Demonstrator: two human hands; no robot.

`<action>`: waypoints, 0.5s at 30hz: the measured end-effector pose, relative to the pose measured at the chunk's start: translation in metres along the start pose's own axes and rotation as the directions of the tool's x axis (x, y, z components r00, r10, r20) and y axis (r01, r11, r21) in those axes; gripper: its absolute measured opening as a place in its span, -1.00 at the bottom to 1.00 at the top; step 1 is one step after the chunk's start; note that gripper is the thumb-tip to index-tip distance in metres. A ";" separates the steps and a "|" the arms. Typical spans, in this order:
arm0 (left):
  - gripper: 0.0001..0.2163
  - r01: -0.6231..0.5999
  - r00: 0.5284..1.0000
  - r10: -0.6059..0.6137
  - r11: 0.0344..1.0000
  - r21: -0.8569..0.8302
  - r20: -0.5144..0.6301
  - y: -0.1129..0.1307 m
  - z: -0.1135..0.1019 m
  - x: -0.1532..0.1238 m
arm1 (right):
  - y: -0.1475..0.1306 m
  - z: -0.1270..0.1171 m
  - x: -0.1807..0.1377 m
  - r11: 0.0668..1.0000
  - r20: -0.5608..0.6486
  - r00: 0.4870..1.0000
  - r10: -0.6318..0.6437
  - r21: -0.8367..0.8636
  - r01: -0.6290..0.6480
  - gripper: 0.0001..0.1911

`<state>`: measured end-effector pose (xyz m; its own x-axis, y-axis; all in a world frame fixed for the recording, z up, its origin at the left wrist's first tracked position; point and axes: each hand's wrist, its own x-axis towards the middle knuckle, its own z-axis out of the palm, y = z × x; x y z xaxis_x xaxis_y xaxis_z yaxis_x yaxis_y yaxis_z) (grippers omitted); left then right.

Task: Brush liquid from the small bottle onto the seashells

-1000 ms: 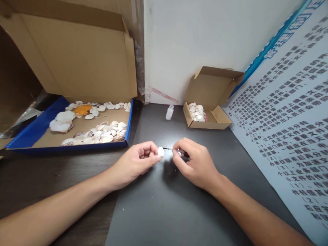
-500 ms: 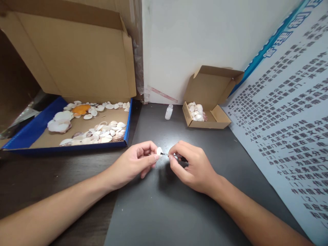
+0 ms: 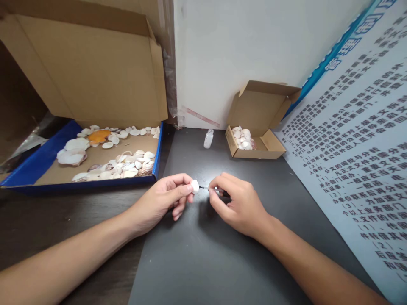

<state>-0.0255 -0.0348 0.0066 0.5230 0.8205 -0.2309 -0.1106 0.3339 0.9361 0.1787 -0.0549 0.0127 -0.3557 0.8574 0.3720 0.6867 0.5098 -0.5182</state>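
My left hand (image 3: 162,202) pinches a small white shell (image 3: 195,186) between thumb and fingers, just above the dark mat (image 3: 203,254). My right hand (image 3: 237,203) is closed on a thin dark brush (image 3: 210,189) whose tip touches the shell. A small clear bottle (image 3: 208,138) stands at the back of the mat, beyond both hands.
A large open cardboard box with a blue rim (image 3: 47,156) holds several shells at the left. A small open cardboard box (image 3: 265,148) with several shells sits at the back right. A printed poster (image 3: 359,169) leans along the right side. A white wall stands behind.
Both hands have shifted slightly left and toward the back. The left fingers have turned the shell a little while the brush tip stays against it.
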 end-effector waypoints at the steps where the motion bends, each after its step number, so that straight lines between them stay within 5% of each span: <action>1: -0.76 0.002 1.000 -0.002 1.000 -0.005 -0.001 0.000 0.000 0.000 | 0.000 -0.001 0.000 1.000 -0.013 1.000 0.009 -0.006 -0.009 -0.88; 15: -0.74 -0.007 1.000 0.007 1.000 0.021 0.017 -0.002 -0.002 0.001 | 0.000 -0.001 0.001 0.999 0.002 0.999 -0.039 0.026 0.039 -0.89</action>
<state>-0.0259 -0.0337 0.0040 0.5364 0.8147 -0.2201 -0.0966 0.3184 0.9430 0.1789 -0.0537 0.0133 -0.3836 0.8371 0.3900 0.6556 0.5443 -0.5234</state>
